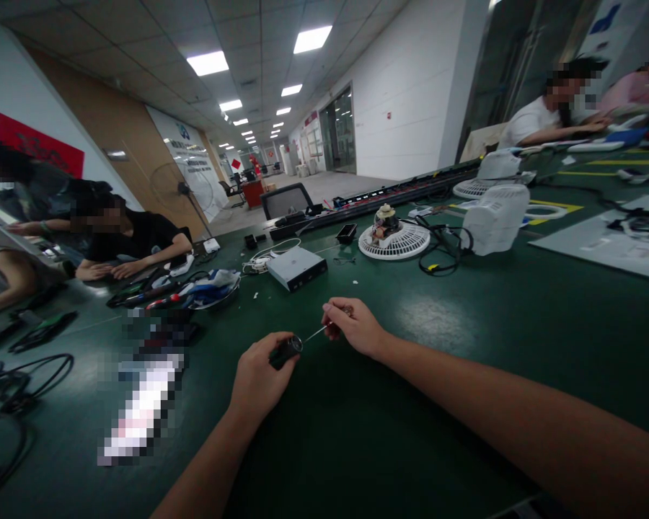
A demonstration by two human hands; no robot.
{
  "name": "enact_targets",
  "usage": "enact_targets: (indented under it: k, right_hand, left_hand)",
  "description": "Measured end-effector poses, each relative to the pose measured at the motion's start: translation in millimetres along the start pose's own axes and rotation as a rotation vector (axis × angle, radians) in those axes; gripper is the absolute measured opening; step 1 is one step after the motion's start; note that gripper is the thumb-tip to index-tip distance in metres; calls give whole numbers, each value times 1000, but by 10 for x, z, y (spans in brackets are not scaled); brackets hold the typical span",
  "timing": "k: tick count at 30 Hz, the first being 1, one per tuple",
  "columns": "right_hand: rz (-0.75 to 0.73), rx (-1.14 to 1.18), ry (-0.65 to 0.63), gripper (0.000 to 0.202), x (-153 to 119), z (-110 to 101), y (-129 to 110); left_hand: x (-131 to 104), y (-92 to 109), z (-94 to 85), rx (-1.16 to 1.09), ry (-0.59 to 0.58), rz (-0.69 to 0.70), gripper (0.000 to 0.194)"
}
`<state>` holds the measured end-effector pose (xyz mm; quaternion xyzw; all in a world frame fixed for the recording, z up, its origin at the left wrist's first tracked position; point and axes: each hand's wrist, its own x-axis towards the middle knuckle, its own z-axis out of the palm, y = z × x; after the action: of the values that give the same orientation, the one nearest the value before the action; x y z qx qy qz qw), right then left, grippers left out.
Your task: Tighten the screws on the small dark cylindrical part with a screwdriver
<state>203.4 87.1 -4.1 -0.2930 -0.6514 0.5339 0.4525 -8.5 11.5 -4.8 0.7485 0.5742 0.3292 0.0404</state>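
Low over the green table [411,404], my left hand [257,375] is closed around a short black cylindrical part [286,351], whose round end faces right. A slim screwdriver [317,332] is pinched in the fingers of my right hand [354,326]. Its thin metal shaft points left and down, with the tip at or just beside the round end of the black part; contact cannot be made out. My fingers mostly cover the screwdriver's handle.
Beyond my hands lie a silver disc drive [297,268], a small black tray [347,233] and a white fan grille [394,241] bearing a motor. White housings [496,220] and cables stand to the right. A blurred bright object [143,407] lies left. People sit at both sides.
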Motion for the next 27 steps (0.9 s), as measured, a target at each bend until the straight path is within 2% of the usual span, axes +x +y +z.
enact_targets:
  k: [8, 17, 27]
  right_hand:
    - [14, 80, -33, 41, 1, 23, -15]
    - [-8, 39, -32, 40, -6, 34, -15]
    - [-62, -21, -3, 38, -18, 15, -46]
  left_hand:
    - [-4, -17, 10, -3, -6, -2, 31]
    - [17, 8, -14, 2, 11, -6, 31]
    - [-6, -19, 2, -4, -21, -18, 33]
